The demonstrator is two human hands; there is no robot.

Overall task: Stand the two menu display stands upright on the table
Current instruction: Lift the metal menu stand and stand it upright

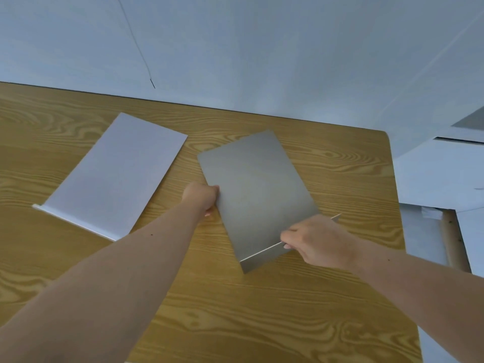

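Two flat metal menu stands are on the wooden table. The left stand lies flat, pale and reflective, its folded base lip toward me. The right stand is grey and tilted up off the table, its base fold at the near end. My left hand grips its left edge. My right hand pinches the base fold at its near right corner. Both hands hold this same stand.
A pale wall runs along the table's far edge. White boards or sheets lie beyond the table's right edge, with a strip of brown cardboard below them. A thin dark wire hangs down the wall.
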